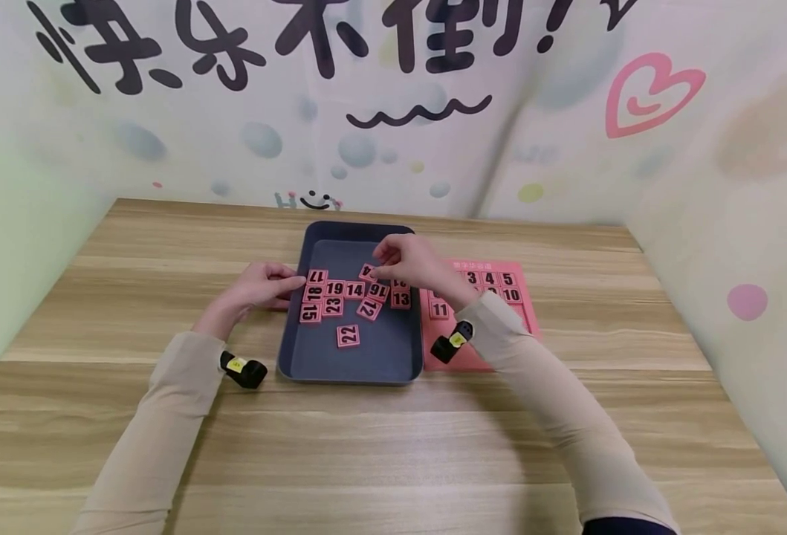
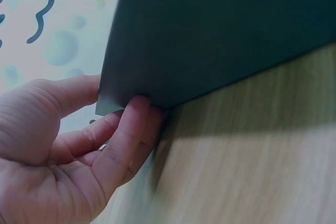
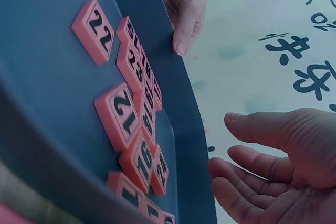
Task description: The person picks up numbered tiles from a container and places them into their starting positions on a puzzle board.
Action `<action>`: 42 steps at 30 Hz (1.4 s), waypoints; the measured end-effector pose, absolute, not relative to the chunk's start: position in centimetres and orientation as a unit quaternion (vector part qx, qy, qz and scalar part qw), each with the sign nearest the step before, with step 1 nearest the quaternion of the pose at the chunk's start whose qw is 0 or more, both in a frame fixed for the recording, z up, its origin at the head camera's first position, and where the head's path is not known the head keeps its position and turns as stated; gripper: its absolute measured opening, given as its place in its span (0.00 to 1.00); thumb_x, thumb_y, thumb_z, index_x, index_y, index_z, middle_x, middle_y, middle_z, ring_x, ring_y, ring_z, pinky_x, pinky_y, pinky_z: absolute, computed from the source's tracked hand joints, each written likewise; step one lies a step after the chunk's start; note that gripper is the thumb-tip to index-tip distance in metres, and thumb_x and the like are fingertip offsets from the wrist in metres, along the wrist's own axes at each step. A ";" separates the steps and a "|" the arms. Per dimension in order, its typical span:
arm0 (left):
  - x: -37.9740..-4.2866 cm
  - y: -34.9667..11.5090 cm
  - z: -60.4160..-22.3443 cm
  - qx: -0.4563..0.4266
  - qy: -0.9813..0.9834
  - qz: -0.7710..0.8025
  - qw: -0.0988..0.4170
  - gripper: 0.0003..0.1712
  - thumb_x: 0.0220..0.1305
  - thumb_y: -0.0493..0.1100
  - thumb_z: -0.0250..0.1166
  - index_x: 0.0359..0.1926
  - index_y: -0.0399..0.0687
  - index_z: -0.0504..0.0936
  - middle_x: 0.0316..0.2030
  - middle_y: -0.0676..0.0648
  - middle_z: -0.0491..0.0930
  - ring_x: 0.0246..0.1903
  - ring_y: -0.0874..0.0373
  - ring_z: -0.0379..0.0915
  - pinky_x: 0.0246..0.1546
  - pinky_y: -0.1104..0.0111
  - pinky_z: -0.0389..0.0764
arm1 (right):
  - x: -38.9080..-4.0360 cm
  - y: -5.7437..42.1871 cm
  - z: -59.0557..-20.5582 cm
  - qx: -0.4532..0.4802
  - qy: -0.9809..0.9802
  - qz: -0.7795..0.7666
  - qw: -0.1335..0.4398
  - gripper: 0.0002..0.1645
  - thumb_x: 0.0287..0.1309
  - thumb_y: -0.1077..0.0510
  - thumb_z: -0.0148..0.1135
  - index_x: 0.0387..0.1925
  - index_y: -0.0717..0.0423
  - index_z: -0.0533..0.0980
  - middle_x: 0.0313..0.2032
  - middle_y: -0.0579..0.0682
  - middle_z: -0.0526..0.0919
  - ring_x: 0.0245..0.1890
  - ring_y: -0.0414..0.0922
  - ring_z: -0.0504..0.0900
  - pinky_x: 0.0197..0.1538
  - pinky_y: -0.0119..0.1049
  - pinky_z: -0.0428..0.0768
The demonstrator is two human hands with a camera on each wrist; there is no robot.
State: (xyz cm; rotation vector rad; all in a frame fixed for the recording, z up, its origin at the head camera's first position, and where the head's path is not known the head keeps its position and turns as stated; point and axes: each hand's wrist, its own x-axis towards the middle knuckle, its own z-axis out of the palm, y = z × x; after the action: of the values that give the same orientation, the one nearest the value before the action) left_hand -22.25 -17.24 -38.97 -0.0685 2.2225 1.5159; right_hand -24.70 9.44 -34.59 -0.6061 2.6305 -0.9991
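A dark blue-grey tray [image 1: 380,364] holds several pink number tiles, most of them bunched in its middle. My left hand [image 1: 264,286] grips the tray's left side, its thumb at the rim and its fingertips against the outer face in the left wrist view. Above the tray's far right part is my right hand [image 1: 412,260], nearest to tile 24 [image 3: 160,170]. Its fingers are loosely bent with nothing visible between them in the right wrist view. Tile 22 [image 1: 348,336] lies apart toward the near side, and tile 12 [image 1: 369,308] lies askew.
A pink number board [image 1: 528,297] sits against the tray's right side, with tiles such as 5 [image 1: 507,279], 10 [image 1: 512,295] and 11 [image 1: 439,309] in it. My right forearm covers part of it. Behind the wooden table [image 1: 339,453] hangs a printed backdrop [image 1: 380,163].
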 end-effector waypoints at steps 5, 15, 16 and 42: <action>-22.3 -17.2 -39.0 -0.023 0.802 0.554 0.220 0.23 0.68 0.41 0.56 0.56 0.26 0.69 0.49 0.33 0.72 0.33 0.61 0.77 0.41 0.67 0.83 | -25.0 8.8 -35.2 -0.210 0.900 -0.355 0.139 0.18 0.52 0.59 0.69 0.44 0.63 0.78 0.38 0.53 0.80 0.38 0.44 0.79 0.42 0.33 0.80; -22.3 -17.3 -39.1 -0.025 0.803 0.554 0.221 0.23 0.68 0.41 0.56 0.56 0.26 0.69 0.49 0.33 0.72 0.33 0.61 0.77 0.40 0.67 0.83 | -24.6 8.3 -36.1 -0.207 0.905 -0.336 0.162 0.13 0.50 0.63 0.69 0.39 0.61 0.79 0.34 0.52 0.81 0.34 0.43 0.79 0.39 0.32 0.80; -22.3 -17.3 -39.1 -0.025 0.803 0.553 0.220 0.23 0.68 0.41 0.56 0.56 0.26 0.69 0.49 0.33 0.72 0.33 0.62 0.77 0.40 0.68 0.83 | -24.5 8.3 -36.2 -0.206 0.905 -0.334 0.165 0.12 0.50 0.63 0.70 0.38 0.61 0.79 0.33 0.52 0.81 0.33 0.43 0.79 0.38 0.31 0.80; -22.2 -17.3 -39.0 -0.019 0.804 0.550 0.224 0.23 0.69 0.41 0.55 0.56 0.26 0.70 0.50 0.32 0.72 0.35 0.60 0.77 0.40 0.67 0.83 | -21.6 7.7 -37.4 -0.235 0.948 -0.182 0.113 0.18 0.41 0.52 0.77 0.29 0.58 0.78 0.23 0.48 0.77 0.23 0.43 0.75 0.24 0.29 0.74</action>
State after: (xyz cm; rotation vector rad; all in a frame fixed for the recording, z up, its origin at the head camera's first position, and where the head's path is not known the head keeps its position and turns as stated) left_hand -22.18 -17.33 -38.95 -0.0522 2.2193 1.5194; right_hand -21.62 7.68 -37.36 -0.6901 2.7815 -0.5345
